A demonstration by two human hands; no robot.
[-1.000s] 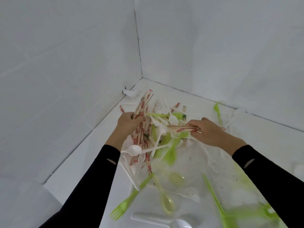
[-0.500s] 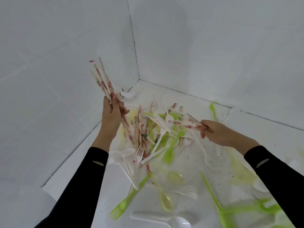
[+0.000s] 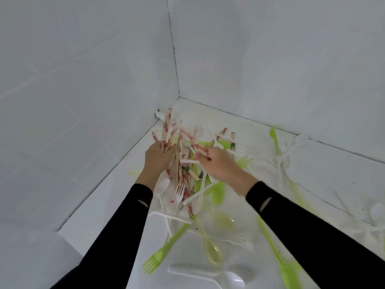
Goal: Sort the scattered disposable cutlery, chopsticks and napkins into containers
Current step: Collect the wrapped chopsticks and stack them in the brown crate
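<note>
The left hand (image 3: pixel 159 161) is gripping a chopstick bundle (image 3: pixel 166 132) in curled fingers and the right hand (image 3: pixel 220 166) is pinching more sticks (image 3: pixel 194 142) from the pile (image 3: pixel 187 178) in the surface's (image 3: pixel 260 147) far-left corner, so the tangled forks (image 3: pixel 179 193) are probably risking being dragged along.

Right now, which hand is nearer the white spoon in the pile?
Left. The left hand is just beyond the white spoon; the right hand is across the pile.
</note>
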